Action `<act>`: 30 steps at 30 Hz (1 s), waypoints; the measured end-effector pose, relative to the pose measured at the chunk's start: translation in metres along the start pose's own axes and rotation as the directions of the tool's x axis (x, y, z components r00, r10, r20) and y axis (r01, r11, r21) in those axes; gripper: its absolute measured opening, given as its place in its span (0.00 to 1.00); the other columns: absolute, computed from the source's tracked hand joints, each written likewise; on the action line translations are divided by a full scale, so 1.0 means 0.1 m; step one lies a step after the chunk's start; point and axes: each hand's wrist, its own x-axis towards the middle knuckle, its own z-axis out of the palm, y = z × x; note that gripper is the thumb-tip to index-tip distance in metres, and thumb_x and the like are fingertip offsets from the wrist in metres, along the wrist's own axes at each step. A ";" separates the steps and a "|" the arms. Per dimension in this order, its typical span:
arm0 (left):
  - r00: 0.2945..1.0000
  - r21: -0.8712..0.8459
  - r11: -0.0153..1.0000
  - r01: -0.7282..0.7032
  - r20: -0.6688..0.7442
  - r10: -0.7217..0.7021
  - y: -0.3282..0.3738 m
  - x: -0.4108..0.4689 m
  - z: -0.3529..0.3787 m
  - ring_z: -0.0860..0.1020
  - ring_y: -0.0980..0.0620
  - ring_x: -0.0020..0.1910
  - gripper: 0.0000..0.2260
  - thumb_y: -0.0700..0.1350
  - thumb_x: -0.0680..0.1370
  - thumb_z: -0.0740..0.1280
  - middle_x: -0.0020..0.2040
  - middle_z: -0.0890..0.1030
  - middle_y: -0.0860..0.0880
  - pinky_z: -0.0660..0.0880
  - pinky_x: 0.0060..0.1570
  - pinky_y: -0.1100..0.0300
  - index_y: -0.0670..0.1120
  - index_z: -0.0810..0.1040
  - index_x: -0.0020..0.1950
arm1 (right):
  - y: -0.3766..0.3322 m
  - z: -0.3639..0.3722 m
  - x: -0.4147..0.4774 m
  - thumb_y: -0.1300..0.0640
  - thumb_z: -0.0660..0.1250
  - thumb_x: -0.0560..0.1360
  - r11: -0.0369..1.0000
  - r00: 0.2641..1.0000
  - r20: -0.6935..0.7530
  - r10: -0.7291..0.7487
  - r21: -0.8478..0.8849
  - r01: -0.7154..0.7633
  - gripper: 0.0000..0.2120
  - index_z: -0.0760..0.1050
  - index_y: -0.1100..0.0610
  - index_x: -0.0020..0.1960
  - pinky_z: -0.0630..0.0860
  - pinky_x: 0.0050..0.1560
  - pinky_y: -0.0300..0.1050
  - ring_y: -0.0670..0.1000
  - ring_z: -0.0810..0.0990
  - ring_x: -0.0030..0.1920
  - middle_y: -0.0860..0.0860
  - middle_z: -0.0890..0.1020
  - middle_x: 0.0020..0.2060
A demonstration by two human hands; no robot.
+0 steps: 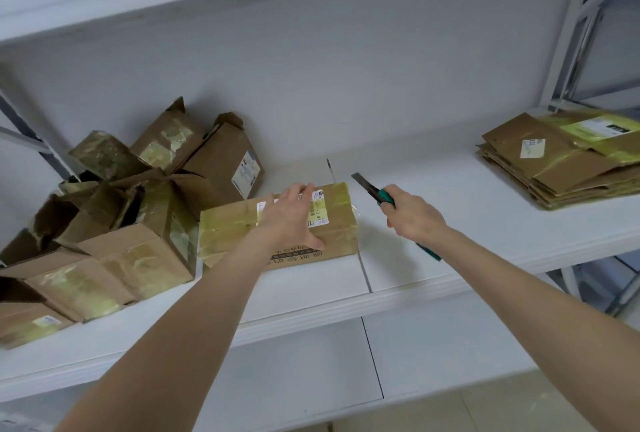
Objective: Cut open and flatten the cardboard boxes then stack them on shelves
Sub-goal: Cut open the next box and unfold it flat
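Well to the left of our left hand (290,220) lies a heap of uncut boxes (117,231), some with flaps gaping. We count at least six, though they overlap too much for an exact number.

Under our left palm sits one taped box (337,224), lying on the white shelf (450,258), its left end touching the heap. The hand lies flat on the lid with straight fingers and the thumb down the near side: it presses, it does not clasp.

Just right of that box, our right hand (414,217) is wrapped round the green handle of one utility knife (375,193), its blade out and pointing towards the box's far right corner, not yet touching it.

Far to the right of the knife hand rests one stack of flattened cardboard (561,165), several sheets deep; we cannot count them.

We judge the step to be the start of a cut on this box. The next move calls for bringing the blade down onto the tape seam while the left hand steadies the lid, fingers kept off the blade's path.
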 end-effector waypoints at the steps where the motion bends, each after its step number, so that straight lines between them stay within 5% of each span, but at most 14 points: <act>1: 1.000 0.014 1.000 -0.002 -0.029 0.002 -0.02 -0.01 0.03 0.56 0.45 0.76 0.57 0.65 0.63 0.75 0.76 0.55 0.47 0.50 0.75 0.40 0.46 0.45 0.80 | -0.03 -0.04 -0.01 0.52 0.52 0.82 0.988 0.997 -0.013 -0.071 -0.141 0.068 0.13 0.67 0.46 0.65 0.74 0.42 0.47 0.58 0.79 0.46 0.53 0.80 0.49; 6: 0.996 0.055 0.998 0.022 -0.087 -0.017 0.01 -0.09 0.14 0.54 0.47 0.76 0.58 0.67 0.63 0.74 0.76 0.55 0.47 0.48 0.75 0.41 0.44 0.44 0.79 | -0.29 -0.12 -0.12 0.48 0.49 0.84 0.782 0.954 0.152 -0.260 -0.547 0.300 0.18 0.62 0.39 0.73 0.67 0.47 0.45 0.55 0.76 0.58 0.49 0.75 0.58; 13: 0.989 0.089 0.995 0.042 -0.148 -0.028 0.05 -0.20 0.20 0.53 0.48 0.76 0.57 0.69 0.65 0.72 0.76 0.54 0.46 0.46 0.75 0.41 0.43 0.43 0.79 | -0.64 -0.05 -0.17 0.61 0.57 0.80 0.617 0.950 0.203 -0.238 -0.724 0.309 0.21 0.63 0.44 0.69 0.64 0.40 0.45 0.53 0.75 0.48 0.48 0.76 0.50; 16: 0.986 0.083 0.996 0.035 -0.167 -0.021 0.06 -0.22 0.21 0.53 0.48 0.76 0.57 0.68 0.65 0.72 0.76 0.55 0.47 0.46 0.75 0.41 0.43 0.44 0.79 | -0.76 -0.05 -0.20 0.65 0.57 0.78 0.595 0.958 0.179 -0.224 -0.753 0.280 0.23 0.66 0.44 0.68 0.65 0.41 0.45 0.53 0.75 0.47 0.48 0.71 0.41; 24: 0.989 0.030 0.999 0.045 -0.145 -0.040 -0.04 -0.16 0.20 0.57 0.47 0.75 0.55 0.66 0.64 0.75 0.75 0.57 0.47 0.48 0.74 0.40 0.45 0.48 0.79 | -0.50 -0.17 -0.14 0.61 0.57 0.81 0.666 0.987 0.091 -0.130 -0.730 0.156 0.20 0.69 0.39 0.65 0.65 0.41 0.44 0.53 0.75 0.47 0.48 0.76 0.49; 30: 0.989 0.008 0.998 0.057 -0.139 -0.055 -0.04 -0.18 0.20 0.56 0.47 0.76 0.54 0.64 0.64 0.76 0.75 0.57 0.47 0.46 0.74 0.41 0.45 0.48 0.78 | -0.35 -0.22 -0.16 0.60 0.55 0.81 0.763 0.995 0.063 -0.078 -0.639 0.100 0.18 0.70 0.40 0.62 0.66 0.41 0.45 0.54 0.74 0.44 0.49 0.73 0.45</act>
